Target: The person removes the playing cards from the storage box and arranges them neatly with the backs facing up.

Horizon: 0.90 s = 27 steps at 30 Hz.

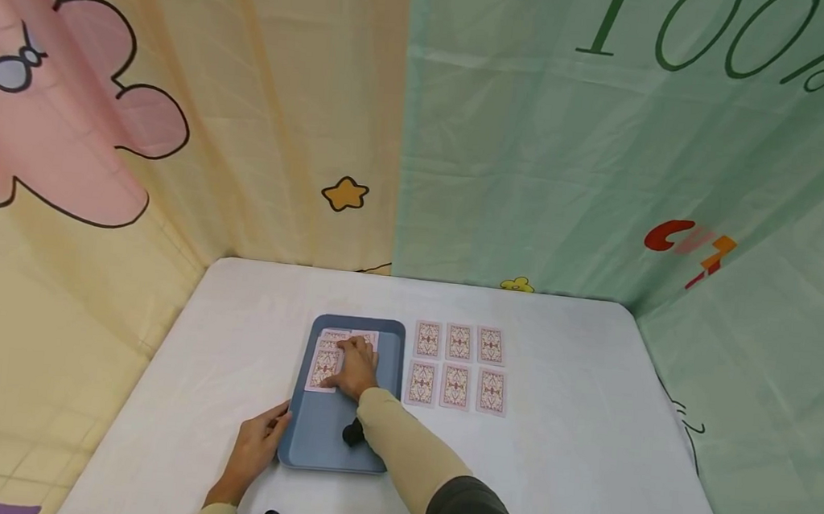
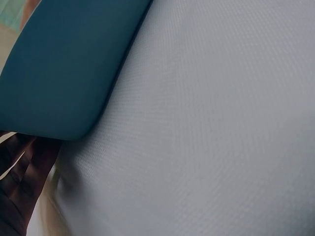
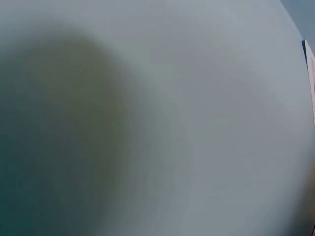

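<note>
A blue-grey tray (image 1: 339,445) lies on the white table, with several patterned playing cards (image 1: 323,369) face down in its upper part, overlapping at the left. My right hand (image 1: 357,370) reaches over them with bent fingers, thumb and fingertips at the right side of the nearest playing card. Another card (image 1: 371,338) lies partly hidden behind this hand. At the tray's left side, my left hand (image 1: 255,446) touches the rim with loosely extended fingers. Those fingers (image 2: 29,172) appear dark by the tray's edge in the left wrist view. The right wrist view is mostly blurred, with a card edge (image 3: 311,73) at far right.
Right of the tray, two rows of face-down cards (image 1: 456,386) lie spaced apart on the white table (image 1: 570,463). A black wrist device (image 1: 353,432) on the right forearm hangs over the tray. Printed curtains (image 1: 507,160) surround the table at the back and sides.
</note>
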Available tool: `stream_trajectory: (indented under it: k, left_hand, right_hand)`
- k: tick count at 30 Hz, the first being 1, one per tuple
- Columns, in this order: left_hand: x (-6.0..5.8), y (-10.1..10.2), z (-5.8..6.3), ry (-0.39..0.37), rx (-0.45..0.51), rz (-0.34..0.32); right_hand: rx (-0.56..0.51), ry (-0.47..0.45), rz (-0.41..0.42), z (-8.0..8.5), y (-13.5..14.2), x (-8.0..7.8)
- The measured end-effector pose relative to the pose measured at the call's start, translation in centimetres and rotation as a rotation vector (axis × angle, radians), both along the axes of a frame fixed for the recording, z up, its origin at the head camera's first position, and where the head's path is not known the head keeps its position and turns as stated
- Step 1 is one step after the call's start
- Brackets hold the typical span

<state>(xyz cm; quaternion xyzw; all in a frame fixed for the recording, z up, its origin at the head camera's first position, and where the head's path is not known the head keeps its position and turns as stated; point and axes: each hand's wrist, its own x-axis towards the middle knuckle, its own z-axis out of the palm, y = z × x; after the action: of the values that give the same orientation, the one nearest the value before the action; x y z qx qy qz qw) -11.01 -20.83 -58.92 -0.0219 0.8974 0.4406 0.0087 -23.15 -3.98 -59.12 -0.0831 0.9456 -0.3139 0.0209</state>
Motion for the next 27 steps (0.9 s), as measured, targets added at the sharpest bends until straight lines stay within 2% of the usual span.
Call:
stream_trajectory:
  k: [6,14,18,20,27]
  left_hand:
    - [0.1,0.1,0.0,0.002,-0.006,-0.003]
    - [0.1,0.2,0.0,0.005,-0.005,-0.005]
    - [0.1,0.2,0.0,0.003,-0.01,-0.006]
    - [0.0,0.1,-0.1,0.006,-0.013,-0.008]
    - [-0.2,-0.1,-0.2,0.008,-0.033,-0.007]
  right_hand:
    - [-0.015,-0.019,0.009,0.2,0.1,0.1]
    - [0.025,-0.012,0.026,0.8,0.3,0.1]
    - [0.001,-0.025,0.034,1.0,0.2,0.1]
    - [-0.036,-0.028,0.034,1.0,0.2,0.0]
    - [-0.323,-0.099,0.03,1.2,0.1,0.3]
